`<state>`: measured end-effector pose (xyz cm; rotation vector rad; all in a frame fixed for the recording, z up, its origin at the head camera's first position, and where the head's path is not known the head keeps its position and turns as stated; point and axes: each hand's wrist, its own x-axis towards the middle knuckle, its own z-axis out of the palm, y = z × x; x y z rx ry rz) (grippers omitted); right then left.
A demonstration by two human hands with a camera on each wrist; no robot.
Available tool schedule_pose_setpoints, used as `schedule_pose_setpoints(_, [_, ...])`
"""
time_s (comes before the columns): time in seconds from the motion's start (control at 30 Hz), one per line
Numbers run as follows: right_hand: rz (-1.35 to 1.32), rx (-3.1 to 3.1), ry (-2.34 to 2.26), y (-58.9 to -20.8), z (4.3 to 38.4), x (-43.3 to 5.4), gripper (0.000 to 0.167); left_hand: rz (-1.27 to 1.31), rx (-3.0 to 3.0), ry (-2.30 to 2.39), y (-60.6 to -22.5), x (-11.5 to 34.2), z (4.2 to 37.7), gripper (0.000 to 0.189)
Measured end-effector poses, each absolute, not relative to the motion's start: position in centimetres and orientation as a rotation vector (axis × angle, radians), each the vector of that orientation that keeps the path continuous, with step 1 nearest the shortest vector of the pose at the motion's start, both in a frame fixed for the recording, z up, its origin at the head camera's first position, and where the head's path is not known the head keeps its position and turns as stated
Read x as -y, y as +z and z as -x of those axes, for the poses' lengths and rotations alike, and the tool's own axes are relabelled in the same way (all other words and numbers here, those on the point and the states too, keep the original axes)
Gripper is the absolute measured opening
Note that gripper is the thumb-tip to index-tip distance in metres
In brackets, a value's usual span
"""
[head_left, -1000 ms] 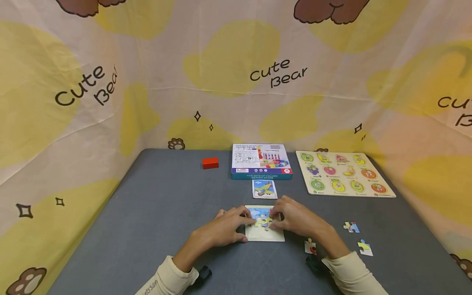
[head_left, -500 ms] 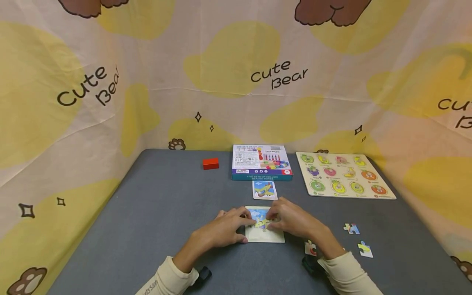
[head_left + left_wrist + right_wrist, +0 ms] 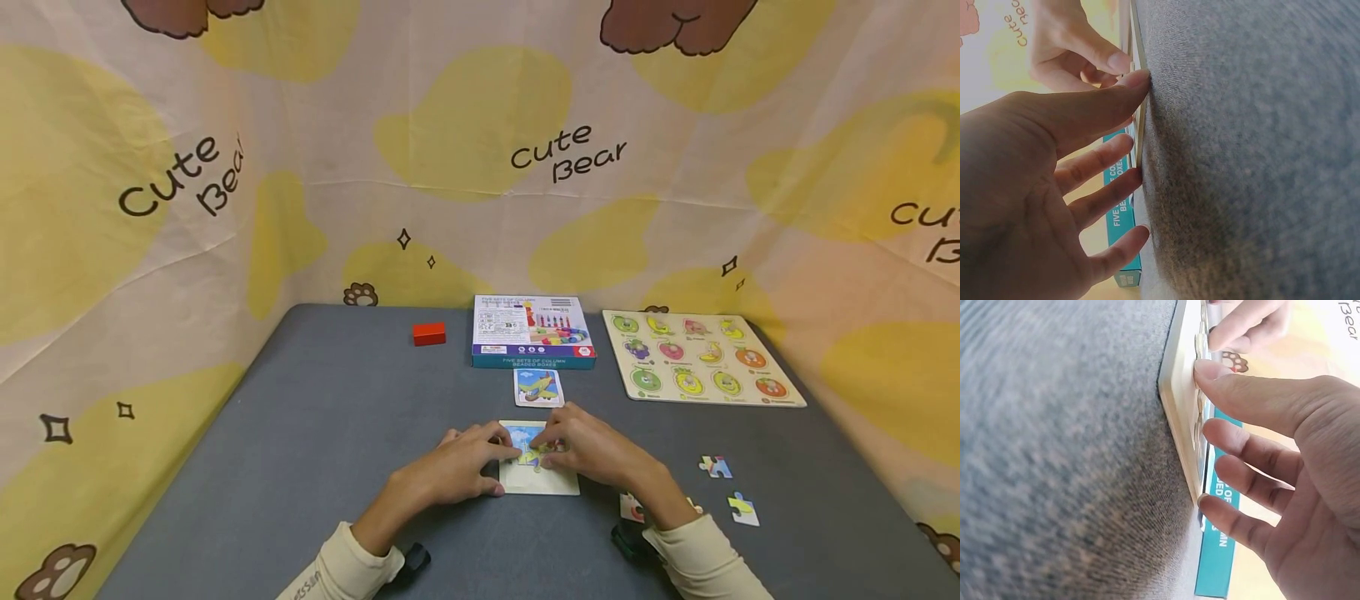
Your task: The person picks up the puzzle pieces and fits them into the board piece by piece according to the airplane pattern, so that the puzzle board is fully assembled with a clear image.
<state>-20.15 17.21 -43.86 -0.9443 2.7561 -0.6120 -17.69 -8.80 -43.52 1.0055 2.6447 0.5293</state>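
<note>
On the grey table lies a pale puzzle board (image 3: 540, 482), with joined pieces forming a blue sky picture in its upper part. My left hand (image 3: 463, 468) rests at the board's left side, fingers spread, thumb by the near corner and a fingertip over the pieces. From the right, my right hand (image 3: 603, 450) holds a yellowish puzzle piece (image 3: 534, 458) between thumb and index finger against the others; the fingers partly cover it. In the right wrist view, the thumb (image 3: 1213, 370) touches the pieces' edge and other fingertips meet the board (image 3: 1179, 387).
A picture card with an airplane (image 3: 537, 387) lies beyond the board, before a boxed toy (image 3: 533, 333). Loose pieces lie right: one (image 3: 716, 467), another (image 3: 743, 509), and one (image 3: 632, 507) near the right wrist. Farther back are a fruit board (image 3: 705, 358) and red block (image 3: 429, 334).
My right hand has shifted slightly left over the board, and the gap among the pieces beneath it looks narrower. My left hand has stayed in place.
</note>
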Motion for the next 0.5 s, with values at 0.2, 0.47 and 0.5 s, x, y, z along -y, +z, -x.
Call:
schedule_pose_setpoints(0.2, [0.943, -2.752, -0.628, -43.82, 20.00, -17.06, 0.021, -1.005, -2.643, 0.532, -43.51, 8.78, 17.64, 0.054])
schedule_pose_setpoints(0.47, [0.917, -2.757, -0.661, -43.90, 20.07, -17.03, 0.021, -1.013, -2.639, 0.510, -43.25, 8.59, 17.50, 0.054])
schedule_pose_setpoints(0.5, [0.919, -2.756, -0.665, -43.95, 20.09, -17.01, 0.021, -1.014, -2.641, 0.502, -43.20, 8.53, 17.45, 0.055])
